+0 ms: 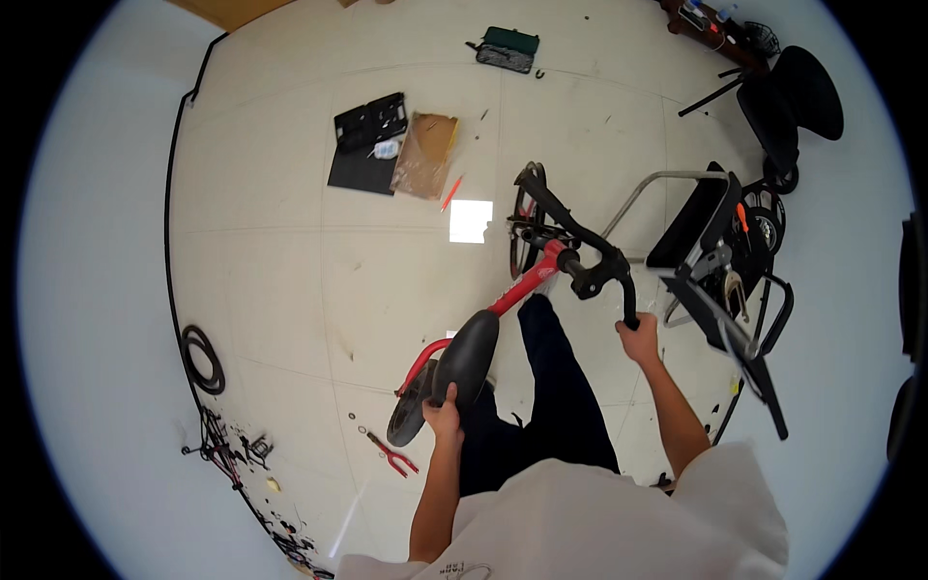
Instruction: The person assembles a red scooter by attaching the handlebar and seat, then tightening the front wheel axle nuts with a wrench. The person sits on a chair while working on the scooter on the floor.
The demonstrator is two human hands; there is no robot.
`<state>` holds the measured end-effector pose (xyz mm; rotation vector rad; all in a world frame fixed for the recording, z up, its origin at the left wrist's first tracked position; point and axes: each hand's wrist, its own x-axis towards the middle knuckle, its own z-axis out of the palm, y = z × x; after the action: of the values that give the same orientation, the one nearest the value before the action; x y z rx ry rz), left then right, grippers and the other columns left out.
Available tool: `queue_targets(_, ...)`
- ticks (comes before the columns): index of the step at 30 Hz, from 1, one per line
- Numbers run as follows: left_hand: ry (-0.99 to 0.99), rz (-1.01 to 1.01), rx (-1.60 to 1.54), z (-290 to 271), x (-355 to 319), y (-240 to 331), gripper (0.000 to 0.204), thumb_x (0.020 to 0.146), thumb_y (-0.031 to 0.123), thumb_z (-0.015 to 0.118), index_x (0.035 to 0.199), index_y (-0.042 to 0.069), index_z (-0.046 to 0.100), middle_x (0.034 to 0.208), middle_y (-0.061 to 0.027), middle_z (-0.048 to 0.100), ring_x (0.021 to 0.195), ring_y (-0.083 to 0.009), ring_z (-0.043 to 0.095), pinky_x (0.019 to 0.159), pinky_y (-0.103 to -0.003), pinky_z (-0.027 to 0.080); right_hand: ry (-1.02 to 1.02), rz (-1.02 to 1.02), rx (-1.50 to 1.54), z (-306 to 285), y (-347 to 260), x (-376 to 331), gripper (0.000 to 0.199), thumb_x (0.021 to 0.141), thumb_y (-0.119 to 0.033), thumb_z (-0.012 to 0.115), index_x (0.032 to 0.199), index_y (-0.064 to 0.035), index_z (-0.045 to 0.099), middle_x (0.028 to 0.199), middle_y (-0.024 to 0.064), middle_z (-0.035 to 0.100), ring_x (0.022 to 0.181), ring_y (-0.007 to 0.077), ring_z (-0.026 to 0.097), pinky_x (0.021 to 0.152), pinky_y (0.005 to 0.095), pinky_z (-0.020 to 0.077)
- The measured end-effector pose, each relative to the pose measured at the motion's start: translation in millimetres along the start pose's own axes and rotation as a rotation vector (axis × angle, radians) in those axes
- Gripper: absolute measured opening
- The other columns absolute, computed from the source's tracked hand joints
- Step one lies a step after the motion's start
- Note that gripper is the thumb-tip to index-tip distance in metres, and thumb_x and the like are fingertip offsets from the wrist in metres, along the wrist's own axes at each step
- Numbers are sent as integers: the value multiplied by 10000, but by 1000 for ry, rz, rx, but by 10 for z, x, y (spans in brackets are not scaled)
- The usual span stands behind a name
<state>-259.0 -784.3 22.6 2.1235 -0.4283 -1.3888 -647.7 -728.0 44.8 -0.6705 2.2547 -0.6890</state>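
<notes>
A small red bike [523, 290] stands in front of my legs, its handlebar to the right and its rear wheel [413, 404] to the left. My left hand [445, 416] grips the back end of its long black saddle [466, 358], thumb on top. Around the near end of the black handlebar [580, 228] my right hand [638, 340] is closed. The front wheel [522, 237] is partly hidden behind the handlebar and frame. Pliers with red handles [394, 456] lie on the floor near the rear wheel.
At right, a chair [691, 227] holds tools and parts; a black swivel chair [788, 92] stands behind it. Ahead lie an open black case [372, 121], cardboard [425, 153] and a green tool bag [507, 48]. Tires [201, 358] and bike parts [224, 445] line the left wall.
</notes>
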Motion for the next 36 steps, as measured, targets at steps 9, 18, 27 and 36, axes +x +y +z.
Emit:
queue_targets(9,-144,41,65,1776,13,1067,526,780,148,824,1128,-116,532,1069,-169,646,935,-227,641,826,-327,520,49,533,836,14,-377,1199,240,813,-81,620,617,-12,500,476,23,439,346,133,416,354,308,328)
queue_targets(18,-214,184,267,3368,214,2125,507,746,139,842,1084,-126,573,1066,-177,658,937,-220,639,856,-322,503,209,566,864,-629,-745,2506,262,811,-93,593,594,-30,460,456,24,393,329,142,366,345,332,315)
queue_targets(27,-354,232,317,4785,547,3295,494,739,126,842,1116,-112,631,1094,-149,677,964,-215,644,883,-326,492,435,336,302,-1389,-900,3739,314,750,-166,690,630,88,548,489,89,487,477,189,535,449,388,390)
queue_targets(36,-268,162,326,6368,214,3696,455,769,141,819,1120,-93,648,1067,-129,690,944,-196,654,856,-312,502,116,201,248,-2790,-1080,5551,347,746,-186,691,569,50,510,490,76,472,486,149,500,474,413,381)
